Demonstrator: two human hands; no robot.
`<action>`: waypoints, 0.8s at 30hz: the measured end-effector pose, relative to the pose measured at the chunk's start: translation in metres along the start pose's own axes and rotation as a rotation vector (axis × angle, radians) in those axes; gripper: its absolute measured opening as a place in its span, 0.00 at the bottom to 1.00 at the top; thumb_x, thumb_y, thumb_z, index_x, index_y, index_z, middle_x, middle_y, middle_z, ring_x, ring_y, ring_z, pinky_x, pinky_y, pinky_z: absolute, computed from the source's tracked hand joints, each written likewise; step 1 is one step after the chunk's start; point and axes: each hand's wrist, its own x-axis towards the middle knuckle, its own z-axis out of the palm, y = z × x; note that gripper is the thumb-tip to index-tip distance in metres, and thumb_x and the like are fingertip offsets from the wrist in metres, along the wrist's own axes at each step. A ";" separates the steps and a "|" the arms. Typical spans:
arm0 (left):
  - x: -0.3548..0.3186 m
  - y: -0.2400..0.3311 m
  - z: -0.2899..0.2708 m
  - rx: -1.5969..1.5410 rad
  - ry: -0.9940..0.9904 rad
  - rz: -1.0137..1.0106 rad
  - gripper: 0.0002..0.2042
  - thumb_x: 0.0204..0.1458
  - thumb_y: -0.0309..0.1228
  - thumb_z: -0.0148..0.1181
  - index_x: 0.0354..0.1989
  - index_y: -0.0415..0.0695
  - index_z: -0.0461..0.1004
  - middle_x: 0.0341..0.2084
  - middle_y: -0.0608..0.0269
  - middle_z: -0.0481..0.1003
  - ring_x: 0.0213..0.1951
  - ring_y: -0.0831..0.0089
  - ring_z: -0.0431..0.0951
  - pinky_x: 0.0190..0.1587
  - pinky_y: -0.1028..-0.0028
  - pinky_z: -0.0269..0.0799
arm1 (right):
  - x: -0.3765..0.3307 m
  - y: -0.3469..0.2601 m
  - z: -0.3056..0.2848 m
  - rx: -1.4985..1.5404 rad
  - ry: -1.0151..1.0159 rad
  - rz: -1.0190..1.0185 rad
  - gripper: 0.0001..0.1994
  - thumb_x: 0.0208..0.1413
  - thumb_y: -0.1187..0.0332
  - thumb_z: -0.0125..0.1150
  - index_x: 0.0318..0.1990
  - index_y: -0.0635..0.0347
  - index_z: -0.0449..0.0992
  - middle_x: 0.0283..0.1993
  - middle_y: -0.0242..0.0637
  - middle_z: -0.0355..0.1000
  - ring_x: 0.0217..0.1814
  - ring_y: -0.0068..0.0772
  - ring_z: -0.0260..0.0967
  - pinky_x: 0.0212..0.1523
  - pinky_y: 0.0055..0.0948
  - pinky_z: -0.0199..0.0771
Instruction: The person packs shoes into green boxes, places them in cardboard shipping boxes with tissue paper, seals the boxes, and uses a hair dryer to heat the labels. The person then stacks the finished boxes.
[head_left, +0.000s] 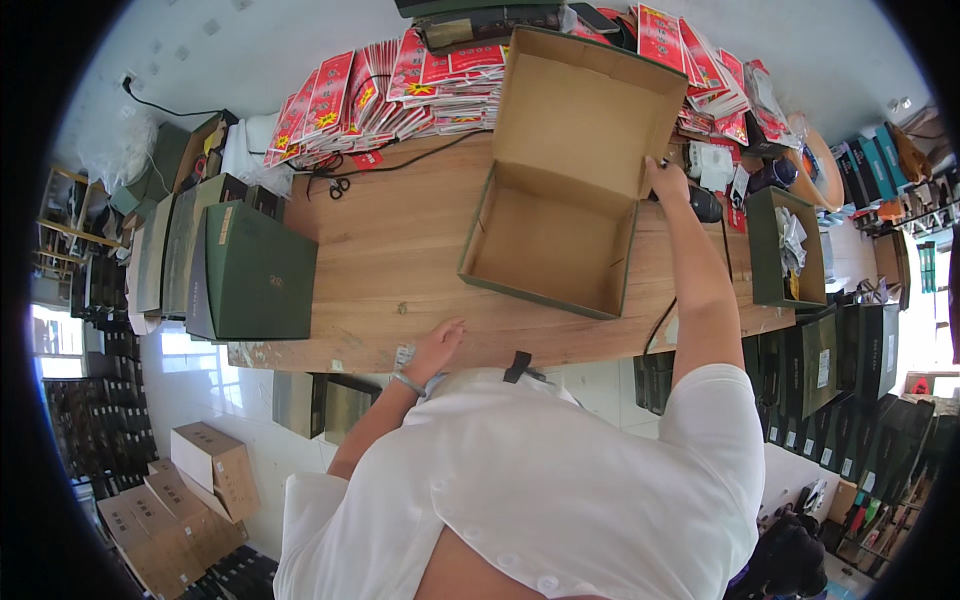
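A shoebox-like cardboard box [545,235], dark green outside and plain brown inside, lies open on the wooden table [380,230]. Its hinged lid [590,110] is tipped back toward the far side, and nothing shows inside. At the lid's right edge, close to the hinge, my right hand [670,182] is closed on the lid. A small dark spot shows at its fingertips; I cannot make out what it is. My left hand [438,348] rests empty at the table's front edge, its fingers loosely stretched toward the box.
Stacks of red printed packets [400,90] line the back. Scissors [340,187] and a black cable lie near them. Green boxes [262,275] stand at the left; an open green box [785,240] sits at the right edge. Brown cartons [215,465] are on the floor.
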 end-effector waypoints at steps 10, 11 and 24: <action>-0.037 -0.015 0.011 -0.094 0.271 -0.110 0.18 0.66 0.34 0.46 0.61 0.41 0.64 0.48 0.58 0.75 0.46 0.72 0.77 0.47 0.72 0.72 | -0.091 0.028 0.018 0.280 0.147 -0.402 0.14 0.65 0.61 0.52 0.42 0.65 0.76 0.35 0.56 0.76 0.40 0.56 0.75 0.41 0.46 0.74; -0.037 -0.016 0.006 -0.092 0.322 -0.135 0.18 0.66 0.35 0.45 0.62 0.42 0.63 0.48 0.58 0.75 0.46 0.72 0.77 0.46 0.73 0.72 | -0.106 0.047 0.025 0.310 0.072 -0.413 0.12 0.64 0.65 0.53 0.49 0.63 0.74 0.35 0.55 0.76 0.39 0.52 0.75 0.39 0.43 0.74; 0.041 0.068 -0.066 -0.170 0.447 0.005 0.28 0.65 0.50 0.46 0.63 0.39 0.64 0.55 0.50 0.72 0.56 0.65 0.71 0.59 0.69 0.64 | -0.309 0.059 0.060 0.935 -0.184 0.325 0.30 0.68 0.47 0.42 0.65 0.63 0.62 0.54 0.49 0.73 0.55 0.38 0.70 0.55 0.37 0.68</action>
